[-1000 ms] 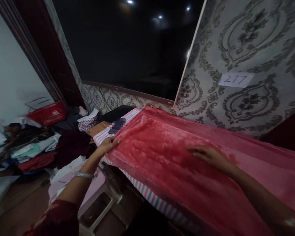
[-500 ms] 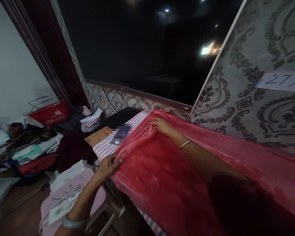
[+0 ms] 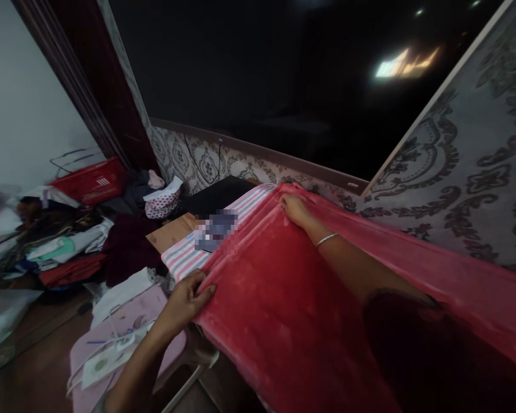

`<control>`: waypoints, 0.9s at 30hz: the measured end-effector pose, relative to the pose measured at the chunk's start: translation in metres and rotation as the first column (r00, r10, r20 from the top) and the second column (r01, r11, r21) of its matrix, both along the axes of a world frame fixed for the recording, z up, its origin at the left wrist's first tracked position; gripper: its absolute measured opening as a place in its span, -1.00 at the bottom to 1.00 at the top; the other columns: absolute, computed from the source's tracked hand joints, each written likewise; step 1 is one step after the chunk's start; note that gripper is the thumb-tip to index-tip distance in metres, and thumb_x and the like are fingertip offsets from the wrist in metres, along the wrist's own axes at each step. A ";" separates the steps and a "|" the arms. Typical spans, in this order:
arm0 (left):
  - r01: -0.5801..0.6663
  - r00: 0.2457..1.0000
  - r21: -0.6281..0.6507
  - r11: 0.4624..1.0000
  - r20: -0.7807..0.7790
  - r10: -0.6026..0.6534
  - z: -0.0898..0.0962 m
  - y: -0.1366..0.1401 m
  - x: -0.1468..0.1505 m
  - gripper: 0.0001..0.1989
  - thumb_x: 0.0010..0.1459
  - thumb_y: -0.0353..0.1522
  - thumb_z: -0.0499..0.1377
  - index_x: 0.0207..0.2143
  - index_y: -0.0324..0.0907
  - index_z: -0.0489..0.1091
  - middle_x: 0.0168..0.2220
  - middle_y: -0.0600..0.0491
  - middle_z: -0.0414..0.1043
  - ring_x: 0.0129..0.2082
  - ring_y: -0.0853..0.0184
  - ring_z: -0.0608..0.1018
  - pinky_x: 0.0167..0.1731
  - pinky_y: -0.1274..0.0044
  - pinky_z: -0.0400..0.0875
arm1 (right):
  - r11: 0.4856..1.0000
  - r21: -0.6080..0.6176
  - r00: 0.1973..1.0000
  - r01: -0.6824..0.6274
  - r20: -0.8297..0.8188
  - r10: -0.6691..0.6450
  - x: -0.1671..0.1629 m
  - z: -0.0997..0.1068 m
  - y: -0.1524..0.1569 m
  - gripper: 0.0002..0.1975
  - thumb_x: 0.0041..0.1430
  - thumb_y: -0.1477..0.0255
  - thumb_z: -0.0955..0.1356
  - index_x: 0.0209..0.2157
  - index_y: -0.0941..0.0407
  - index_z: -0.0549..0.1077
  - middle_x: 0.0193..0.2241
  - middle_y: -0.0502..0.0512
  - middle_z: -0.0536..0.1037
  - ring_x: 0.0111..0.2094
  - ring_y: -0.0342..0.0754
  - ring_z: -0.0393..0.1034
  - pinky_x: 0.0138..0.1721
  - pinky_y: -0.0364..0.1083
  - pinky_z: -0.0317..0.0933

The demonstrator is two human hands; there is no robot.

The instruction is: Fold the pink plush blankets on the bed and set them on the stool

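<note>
A plush red blanket (image 3: 266,298) lies over a long surface covered with a pink, grey and white striped cloth (image 3: 184,255). My left hand (image 3: 187,298) pinches the blanket's near left corner between thumb and fingers. At the far side of the same end, my right hand (image 3: 294,209) grips the blanket's fold, its fingertips sunk in the plush. Between the hands the end edge runs in nearly straight, layered folds. A blurred dark flat object (image 3: 217,232) rests on the striped cloth just beyond that edge.
A large black screen (image 3: 258,80) hangs on the patterned wall. To the left stands a pink stool (image 3: 129,332) bearing a white power strip and cables. Heaped clothes (image 3: 69,246) and a red basket (image 3: 92,180) lie farther left. Cardboard (image 3: 174,229) sits past the striped cloth.
My right hand has moved slightly away along the end edge, and its bunched fabric now lies straighter. Red blanket now covers the striped cloth seen at the near side. The view has turned a little.
</note>
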State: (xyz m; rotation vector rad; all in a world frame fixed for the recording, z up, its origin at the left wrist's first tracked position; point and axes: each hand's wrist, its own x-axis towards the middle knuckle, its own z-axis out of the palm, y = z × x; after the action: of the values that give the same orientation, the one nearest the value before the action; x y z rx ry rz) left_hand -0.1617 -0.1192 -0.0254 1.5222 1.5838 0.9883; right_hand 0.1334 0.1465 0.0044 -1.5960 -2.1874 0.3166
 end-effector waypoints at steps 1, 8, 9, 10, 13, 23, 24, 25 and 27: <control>-0.002 1.000 -0.007 1.000 -0.002 0.002 0.001 0.000 -0.001 -0.52 -0.01 0.11 0.23 -0.56 -0.10 0.29 -0.48 0.07 0.30 -0.42 0.28 0.36 -0.44 0.48 0.29 | 0.999 -0.017 0.999 0.036 0.007 -0.036 -0.001 -0.003 -0.002 -0.72 0.32 0.54 0.25 -0.02 0.16 0.49 0.03 0.26 0.59 0.04 0.04 0.45 0.06 -0.06 0.23; 0.049 0.997 -0.073 0.996 -0.053 -0.053 0.004 0.002 0.000 -0.52 0.02 0.09 0.20 -0.52 -0.14 0.30 -0.53 0.13 0.22 -0.46 0.36 0.27 -0.48 0.52 0.14 | 0.967 -0.237 0.992 0.096 0.097 -0.075 0.026 -0.016 -0.015 -0.74 0.35 0.28 0.31 -0.25 0.15 0.53 -0.22 0.21 0.64 -0.22 0.04 0.51 -0.21 -0.07 0.31; 0.052 0.996 -0.062 0.997 -0.073 -0.057 0.003 0.003 0.001 -0.54 0.03 0.07 0.18 -0.51 -0.14 0.29 -0.52 0.13 0.22 -0.46 0.37 0.27 -0.47 0.52 0.14 | 0.968 -0.235 0.990 0.091 0.122 -0.063 0.029 -0.016 -0.017 -0.76 0.34 0.29 0.32 -0.29 0.15 0.53 -0.25 0.19 0.64 -0.24 0.03 0.50 -0.22 -0.08 0.31; 0.055 0.994 -0.047 0.997 -0.094 -0.059 0.003 0.003 0.003 -0.56 0.04 0.05 0.17 -0.49 -0.14 0.29 -0.50 0.13 0.23 -0.45 0.37 0.26 -0.45 0.52 0.14 | 0.975 -0.204 0.987 0.092 0.145 -0.063 0.030 -0.016 -0.020 -0.79 0.33 0.33 0.33 -0.29 0.15 0.52 -0.25 0.20 0.63 -0.24 0.02 0.48 -0.21 -0.08 0.30; 0.075 0.988 -0.013 0.997 -0.135 -0.076 0.009 0.003 0.007 -0.61 0.06 0.01 0.16 -0.47 -0.13 0.26 -0.48 0.13 0.23 -0.43 0.37 0.26 -0.42 0.51 0.15 | 0.989 -0.007 0.977 0.148 0.158 -0.145 0.031 -0.007 -0.032 -0.84 0.32 0.43 0.32 -0.18 0.21 0.51 -0.16 0.30 0.61 -0.16 0.05 0.46 -0.10 -0.03 0.28; 0.135 0.987 -0.014 0.991 -0.091 -0.136 0.027 0.031 0.006 -0.66 0.03 -0.05 0.20 -0.46 -0.13 0.29 -0.47 0.13 0.22 -0.43 0.37 0.27 -0.40 0.51 0.16 | 0.950 0.181 0.962 0.255 0.048 -0.267 0.048 0.035 -0.023 -0.72 0.37 0.36 0.27 0.02 0.12 0.48 -0.01 0.33 0.58 -0.01 0.14 0.44 0.04 0.12 0.29; 0.121 0.986 -0.035 0.992 -0.112 -0.124 0.021 0.036 0.007 -0.67 0.01 -0.07 0.20 -0.49 -0.13 0.28 -0.50 0.14 0.19 -0.45 0.38 0.24 -0.41 0.50 0.14 | 0.959 0.139 0.963 0.248 0.070 -0.259 0.047 0.024 -0.022 -0.71 0.35 0.38 0.28 0.03 0.16 0.48 0.00 0.36 0.58 0.00 0.15 0.45 0.05 0.12 0.28; 0.101 0.985 -0.051 0.994 -0.135 -0.107 0.014 0.040 0.008 -0.69 0.00 -0.09 0.20 -0.51 -0.13 0.26 -0.52 0.16 0.16 -0.47 0.38 0.21 -0.43 0.50 0.11 | 0.966 0.100 0.965 0.239 0.083 -0.248 0.046 0.012 -0.022 -0.70 0.33 0.41 0.30 0.03 0.20 0.48 0.00 0.38 0.58 0.01 0.17 0.45 0.06 0.13 0.28; 0.057 0.981 -0.061 0.997 -0.180 -0.067 0.004 0.044 0.010 -0.71 0.00 -0.13 0.20 -0.53 -0.12 0.25 -0.55 0.17 0.12 -0.50 0.39 0.18 -0.44 0.49 0.07 | 0.979 0.048 0.976 0.198 0.084 -0.201 0.044 -0.012 -0.022 -0.68 0.30 0.45 0.30 0.04 0.20 0.48 0.03 0.36 0.57 0.03 0.18 0.45 0.08 0.13 0.28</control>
State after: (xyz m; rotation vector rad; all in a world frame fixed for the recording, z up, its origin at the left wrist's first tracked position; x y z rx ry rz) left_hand -0.1521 -0.0750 -0.0214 1.6519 1.6637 0.7825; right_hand 0.1777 0.1243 -0.0074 -1.8217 -2.0600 0.1448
